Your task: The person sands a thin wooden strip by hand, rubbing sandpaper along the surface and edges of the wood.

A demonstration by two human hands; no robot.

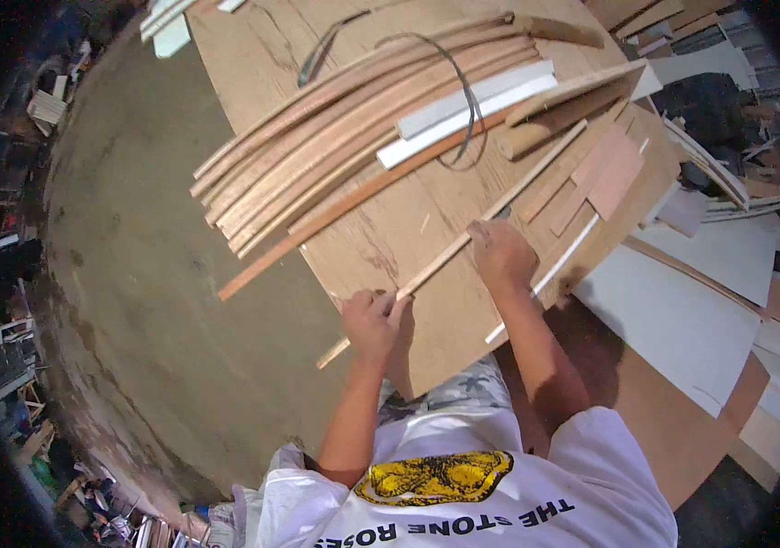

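A thin light wooden strip [440, 260] lies slantwise over the plywood board [426, 352], its lower end jutting past the board's left edge. Near that lower end, my left hand [373, 321] is closed on the strip. Farther up, my right hand [503, 254] grips the same strip with bent fingers. Beyond the hands, a row of long brown wooden strips [317, 151] rests on the board, with a white block [463, 114] on top and a dark cord loop [474, 100] across them.
Short wood pieces [604, 173] and a round wooden piece [550, 128] lie right of the strip. White panels [673, 315] lean or lie at the right, below the board. Concrete floor [170, 237] spreads to the left, with scrap piles along the far left edge.
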